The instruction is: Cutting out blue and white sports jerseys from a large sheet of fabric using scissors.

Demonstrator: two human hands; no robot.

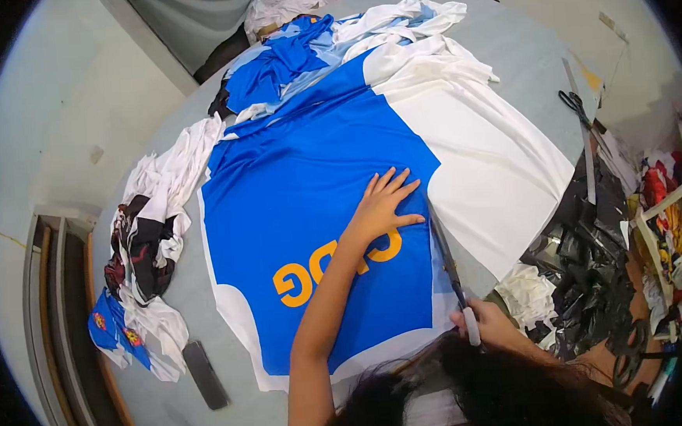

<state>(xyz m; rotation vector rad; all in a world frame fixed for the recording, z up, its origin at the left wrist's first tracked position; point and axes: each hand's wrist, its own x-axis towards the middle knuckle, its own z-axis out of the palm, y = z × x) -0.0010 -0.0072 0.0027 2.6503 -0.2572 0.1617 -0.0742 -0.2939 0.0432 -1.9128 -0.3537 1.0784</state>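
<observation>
Lying across the centre of the frame: one blue fabric panel (301, 192), white-bordered at left and along the bottom, with orange lettering in its lower half, seen upside down and partly covered by the left forearm.

Left hand (382, 208): palm down on the right half of the panel, fingers spread and grasping nothing.

Right hand (495, 325): lower right of centre, fingers curled around the pale handle of the scissors (449, 265). The dark blades point up the frame along the panel's right edge; whether they are apart or together cannot be told.

White cloth (494, 157): one broad piece, right of centre, adjoining the panel's right edge and lightly creased.

Grey table (530, 45): beneath all the above, its edges bowed.

Blue and white garments (281, 64): one heap, upper centre, on the table.

White and dark garments (148, 252): one crumpled row, left of the frame.

Black phone (205, 375): one, lower left, lying on the table.

Metal ruler (589, 166): one, right side, lying lengthwise up the frame, with black-handled shears (574, 103) across its upper part.

Black plastic (587, 276): one crumpled mass, lower right.

Dark hair (516, 393): lower edge.
</observation>
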